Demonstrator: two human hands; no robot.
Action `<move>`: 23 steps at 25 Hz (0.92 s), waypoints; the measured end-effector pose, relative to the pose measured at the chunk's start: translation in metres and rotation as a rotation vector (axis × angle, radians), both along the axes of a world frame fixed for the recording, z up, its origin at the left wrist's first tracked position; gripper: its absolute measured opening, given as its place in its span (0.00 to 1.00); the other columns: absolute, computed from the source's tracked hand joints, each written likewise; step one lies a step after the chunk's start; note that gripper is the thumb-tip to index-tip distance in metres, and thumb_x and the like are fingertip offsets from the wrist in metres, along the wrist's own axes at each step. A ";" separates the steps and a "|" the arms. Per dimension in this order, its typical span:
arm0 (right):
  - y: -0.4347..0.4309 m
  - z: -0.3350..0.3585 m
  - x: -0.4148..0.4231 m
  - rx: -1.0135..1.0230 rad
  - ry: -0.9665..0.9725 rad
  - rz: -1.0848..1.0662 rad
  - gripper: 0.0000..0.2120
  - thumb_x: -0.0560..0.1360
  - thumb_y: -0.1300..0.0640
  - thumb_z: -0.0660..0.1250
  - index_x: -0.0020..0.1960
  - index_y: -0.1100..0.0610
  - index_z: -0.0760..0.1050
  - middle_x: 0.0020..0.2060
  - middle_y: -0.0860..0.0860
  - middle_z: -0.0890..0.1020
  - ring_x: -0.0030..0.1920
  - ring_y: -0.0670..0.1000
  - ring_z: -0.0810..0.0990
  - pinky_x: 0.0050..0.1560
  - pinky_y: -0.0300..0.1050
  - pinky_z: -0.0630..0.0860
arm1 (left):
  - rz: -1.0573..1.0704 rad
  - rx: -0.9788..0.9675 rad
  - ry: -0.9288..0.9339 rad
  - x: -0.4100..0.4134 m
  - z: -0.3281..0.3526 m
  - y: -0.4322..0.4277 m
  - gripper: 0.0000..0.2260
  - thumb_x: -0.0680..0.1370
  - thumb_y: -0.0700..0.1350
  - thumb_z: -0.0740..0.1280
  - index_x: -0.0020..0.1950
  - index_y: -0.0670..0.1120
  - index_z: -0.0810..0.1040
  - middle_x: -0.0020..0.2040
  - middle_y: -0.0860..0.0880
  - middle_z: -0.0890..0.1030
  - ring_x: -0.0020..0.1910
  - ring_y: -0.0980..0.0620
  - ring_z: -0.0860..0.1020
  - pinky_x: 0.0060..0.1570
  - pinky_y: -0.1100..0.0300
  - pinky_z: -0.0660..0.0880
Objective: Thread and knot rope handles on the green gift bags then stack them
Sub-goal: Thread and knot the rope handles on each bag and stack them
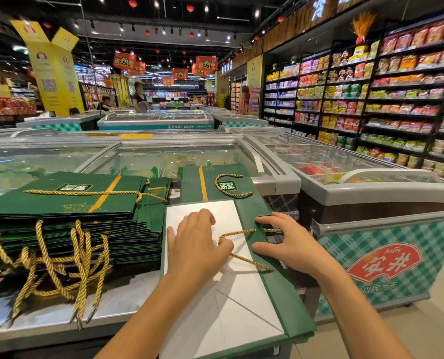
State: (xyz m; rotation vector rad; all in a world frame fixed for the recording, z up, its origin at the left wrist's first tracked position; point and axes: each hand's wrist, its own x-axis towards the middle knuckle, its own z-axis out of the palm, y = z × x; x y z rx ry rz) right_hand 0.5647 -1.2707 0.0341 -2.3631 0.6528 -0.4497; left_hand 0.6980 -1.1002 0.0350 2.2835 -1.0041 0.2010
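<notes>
Pinching the rope (237, 232) between curled fingers of the left hand (195, 242), over the white inside of the bag (275, 288). Pressing the bag's green rim with spread, straight fingers of the right hand (289, 242). Lying flat on the freezer (127, 301). Left of the bag, a stack (73, 203) and loose ropes (60, 260); behind the bag, a finished bag (190, 185).

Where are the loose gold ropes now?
The loose gold ropes lie at lower left of the head view, on the freezer top, against the front of the green bag stack.
</notes>
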 end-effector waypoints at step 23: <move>0.003 -0.004 -0.004 -0.031 -0.052 0.010 0.33 0.72 0.42 0.76 0.74 0.41 0.69 0.73 0.41 0.69 0.68 0.42 0.68 0.69 0.43 0.65 | -0.078 -0.276 0.084 0.013 -0.018 0.028 0.04 0.73 0.40 0.67 0.42 0.48 0.74 0.48 0.54 0.75 0.50 0.52 0.74 0.47 0.57 0.73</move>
